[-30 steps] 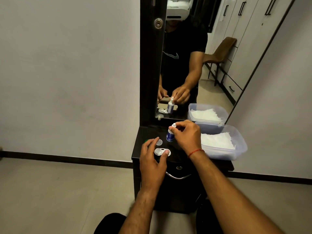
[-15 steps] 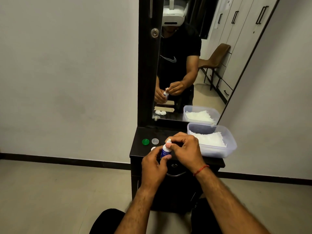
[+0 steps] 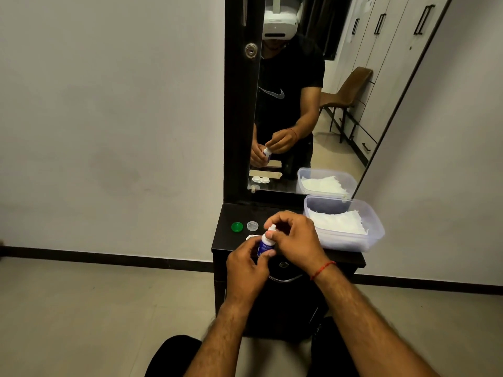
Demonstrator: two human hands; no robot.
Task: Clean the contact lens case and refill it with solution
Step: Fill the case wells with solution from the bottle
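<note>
A small blue-and-white solution bottle (image 3: pixel 265 244) is held upright over the front of the dark dresser top (image 3: pixel 226 240). My left hand (image 3: pixel 246 263) grips its body. My right hand (image 3: pixel 295 236) pinches its white tip from above. The white contact lens case (image 3: pixel 251 237) lies on the dresser top, mostly hidden behind my left hand. A green cap (image 3: pixel 237 226) and a clear cap (image 3: pixel 252 226) lie loose just behind it.
A clear plastic tub (image 3: pixel 374 229) holding white tissues stands on the right of the dresser top. A tall mirror (image 3: pixel 299 104) rises at the back, reflecting my hands and the lens case. Below the top is a drawer handle (image 3: pixel 285 278). Tiled floor lies on both sides.
My left hand left the lens case and took the bottle's body. The bottle came forward off the dresser top, and my right hand's fingers stay on its tip.
</note>
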